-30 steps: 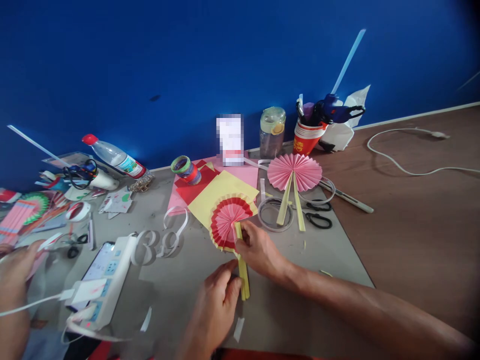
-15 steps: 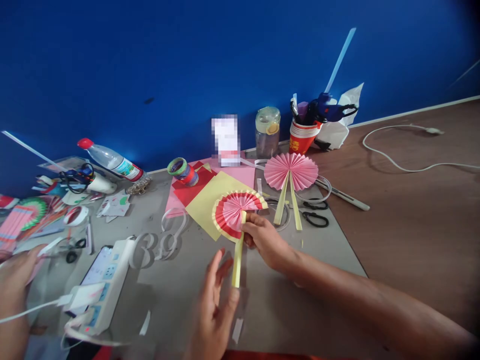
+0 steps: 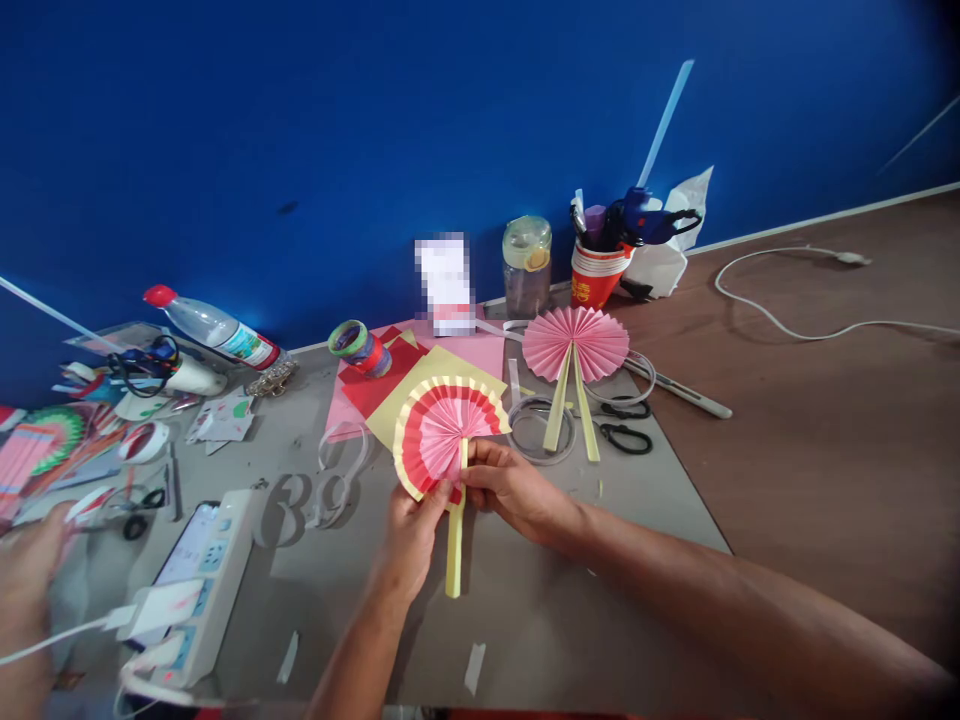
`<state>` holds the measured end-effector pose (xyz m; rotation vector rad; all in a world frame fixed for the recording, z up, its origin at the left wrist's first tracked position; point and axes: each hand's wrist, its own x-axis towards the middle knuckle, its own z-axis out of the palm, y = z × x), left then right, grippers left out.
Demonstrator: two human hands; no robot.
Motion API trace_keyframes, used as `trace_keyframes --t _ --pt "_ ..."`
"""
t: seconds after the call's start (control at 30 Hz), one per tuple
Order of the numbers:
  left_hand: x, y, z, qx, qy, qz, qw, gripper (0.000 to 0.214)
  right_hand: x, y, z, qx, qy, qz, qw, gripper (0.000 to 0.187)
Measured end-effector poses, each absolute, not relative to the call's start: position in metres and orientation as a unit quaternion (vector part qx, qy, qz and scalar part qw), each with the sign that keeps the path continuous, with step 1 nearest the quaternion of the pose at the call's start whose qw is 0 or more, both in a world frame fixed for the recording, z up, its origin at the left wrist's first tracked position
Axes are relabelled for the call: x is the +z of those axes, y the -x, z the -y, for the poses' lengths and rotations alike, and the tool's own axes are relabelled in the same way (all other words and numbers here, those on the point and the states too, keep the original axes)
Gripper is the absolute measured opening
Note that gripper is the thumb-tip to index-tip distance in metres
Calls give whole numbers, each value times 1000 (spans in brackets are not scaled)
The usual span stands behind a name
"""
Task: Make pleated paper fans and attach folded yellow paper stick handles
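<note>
A pleated paper fan, pink in the middle with a red band and a yellow rim, is raised a little above the grey mat. Its yellow strip handle hangs down from the hub. My left hand pinches the fan's lower left pleats. My right hand grips the hub and handle top from the right. A finished pink fan with two yellow handles lies behind, to the right.
Yellow, red and pink paper sheets, a tape roll, tape rings and scissors lie behind the fan. A jar, a red cup of tools, a bottle and a power strip stand around. Another person's hand is at the left.
My left hand let go of the handle, opened, then came up and took the fan's lower left edge. The fan spread wider and rose off the yellow sheet.
</note>
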<state>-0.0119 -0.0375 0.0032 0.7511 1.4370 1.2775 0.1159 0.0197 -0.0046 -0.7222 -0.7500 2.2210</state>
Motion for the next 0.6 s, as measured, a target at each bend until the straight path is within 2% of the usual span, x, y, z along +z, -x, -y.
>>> trace_keyframes --t 0.2,0.33,0.6 --pt "-4 12 35 528 -331 -619 477 37 -8 -113 -21 834 286 317 350 15" --pt "-4 9 32 520 -347 -612 485 34 -6 -115 -21 826 292 321 360 9" --pt "11 6 36 436 -443 -650 438 32 0 -115 -22 749 390 382 375 16"
